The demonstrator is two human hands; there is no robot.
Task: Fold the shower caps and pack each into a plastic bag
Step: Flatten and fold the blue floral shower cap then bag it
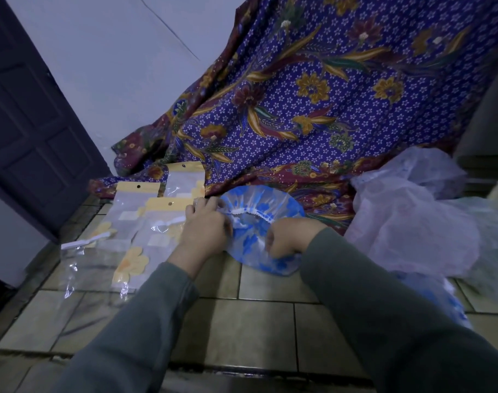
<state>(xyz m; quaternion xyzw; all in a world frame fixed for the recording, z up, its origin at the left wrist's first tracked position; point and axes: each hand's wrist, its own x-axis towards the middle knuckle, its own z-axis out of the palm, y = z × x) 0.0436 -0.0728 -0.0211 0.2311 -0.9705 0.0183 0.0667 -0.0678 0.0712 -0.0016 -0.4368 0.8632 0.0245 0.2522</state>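
the left hand (204, 229) lies knuckles up on the left edge of the blue cap (266, 207), its fingers bent down onto the white elastic rim and pinching the plastic there. the right hand (291, 236) sits at the cap's near right side, fingers curled under and gripping a fold of the film. both arms come in from the bottom in grey-green sleeves (384, 293). the cap, clear with blue flowers, lies on the tiled floor (256, 321) between the two hands, its far edge touching the purple batik cloth (327, 95) that hangs down behind it. just left of the left hand is a loose overlapping spread of clear bags (146, 222) with yellow header strips and yellow flower prints, flat on the tiles. to the right of the right arm sits a pile of pale translucent caps (412, 217), and under that arm another blue-printed cap (452, 302) shows partly. a dark door (29, 123) stands at the far left.
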